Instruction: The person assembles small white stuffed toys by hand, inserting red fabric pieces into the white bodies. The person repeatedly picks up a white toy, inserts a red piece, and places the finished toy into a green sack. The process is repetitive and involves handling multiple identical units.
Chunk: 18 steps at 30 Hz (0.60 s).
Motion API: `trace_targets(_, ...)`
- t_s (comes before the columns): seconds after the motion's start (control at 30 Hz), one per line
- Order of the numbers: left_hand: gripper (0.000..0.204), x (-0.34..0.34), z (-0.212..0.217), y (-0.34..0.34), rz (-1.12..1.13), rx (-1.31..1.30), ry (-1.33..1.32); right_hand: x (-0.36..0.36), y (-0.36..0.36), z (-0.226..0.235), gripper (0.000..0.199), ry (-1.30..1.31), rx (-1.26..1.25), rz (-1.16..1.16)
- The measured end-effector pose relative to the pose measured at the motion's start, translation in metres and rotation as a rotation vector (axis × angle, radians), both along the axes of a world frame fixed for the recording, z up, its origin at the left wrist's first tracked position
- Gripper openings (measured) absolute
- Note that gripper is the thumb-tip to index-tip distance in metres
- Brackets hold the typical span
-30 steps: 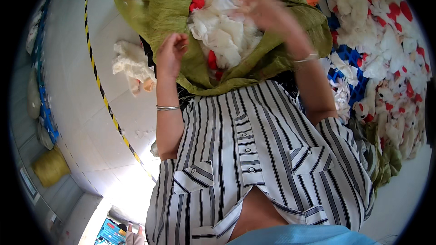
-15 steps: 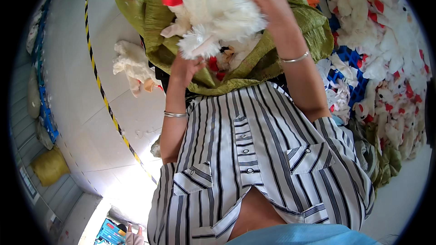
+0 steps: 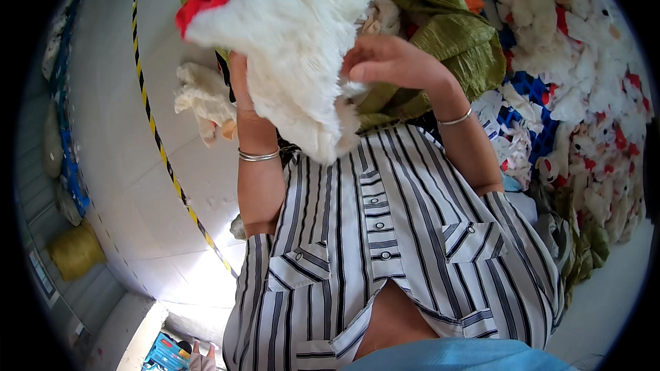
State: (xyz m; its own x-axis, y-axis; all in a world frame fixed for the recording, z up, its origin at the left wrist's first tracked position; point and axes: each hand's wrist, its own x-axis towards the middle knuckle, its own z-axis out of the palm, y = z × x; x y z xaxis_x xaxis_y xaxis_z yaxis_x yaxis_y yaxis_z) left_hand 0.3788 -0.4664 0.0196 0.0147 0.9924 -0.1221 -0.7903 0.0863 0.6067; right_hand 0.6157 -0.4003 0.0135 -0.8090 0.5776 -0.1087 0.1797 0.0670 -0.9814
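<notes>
A white, fluffy unstuffed plush toy skin [image 3: 295,55] with a red tip hangs in front of my chest, over an open olive-green woven sack [image 3: 454,48]. My left hand [image 3: 242,86] holds it up from its left side; the fingers are hidden behind the fur. At the skin's right edge, my right hand [image 3: 388,62] is bent inward with thumb and fingers apart, close to or touching the fur. More pale plush [image 3: 380,17] shows in the sack behind it.
Another cream plush skin [image 3: 203,99] lies on the floor left of the sack, near black-and-yellow floor tape [image 3: 155,130]. A large heap of white and red plush skins [image 3: 591,82] rises at the right, around blue crates [image 3: 533,96]. A yellow bundle [image 3: 75,251] sits far left.
The plush skin has come nearer my chest and been turned, its red tip now at the left. My left hand has moved up and left behind it; my right hand has dropped lower beside it.
</notes>
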Motion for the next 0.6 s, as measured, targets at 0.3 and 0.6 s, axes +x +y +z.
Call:
trace_targets(0.3,0.067,0.000,0.044,0.005,-0.046,0.093,0.763,-0.033,0.029,0.027,0.041,0.337,-0.307,-0.479)
trace_targets(0.6,0.049,0.023,0.039,0.073,0.318,-0.141,0.515,0.003,0.088,0.035,0.040,0.077,0.273,-0.142)
